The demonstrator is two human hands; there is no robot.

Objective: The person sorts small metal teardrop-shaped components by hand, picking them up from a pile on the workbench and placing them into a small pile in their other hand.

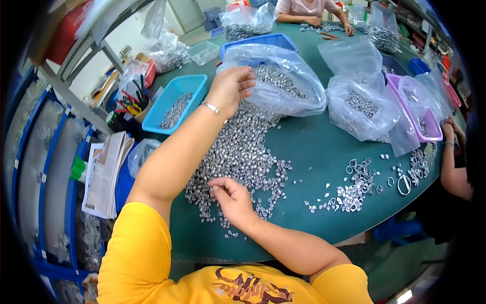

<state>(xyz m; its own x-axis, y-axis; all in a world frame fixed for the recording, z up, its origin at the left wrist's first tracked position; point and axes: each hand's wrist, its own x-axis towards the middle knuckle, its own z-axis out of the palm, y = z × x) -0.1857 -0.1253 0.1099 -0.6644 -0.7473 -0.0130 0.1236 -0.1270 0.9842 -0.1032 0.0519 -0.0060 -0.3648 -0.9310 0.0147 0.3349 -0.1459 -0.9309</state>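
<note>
A broad pile of small silver-grey metal pieces is spread over the green table in front of me. At its near edge my right hand is closed, thumb and forefinger brought together; whatever they pinch is too small to make out. My left hand, a bracelet on its wrist, is raised beyond the pile beside a clear plastic bag. Its fingers curl inward, and anything inside them is hidden. More metal pieces lie in that bag, which rests against a blue tray.
A turquoise tray holding metal pieces stands at left. Ring-like pieces lie at right, near another filled bag and a purple basket. One person works across the table; another person's arm shows at right.
</note>
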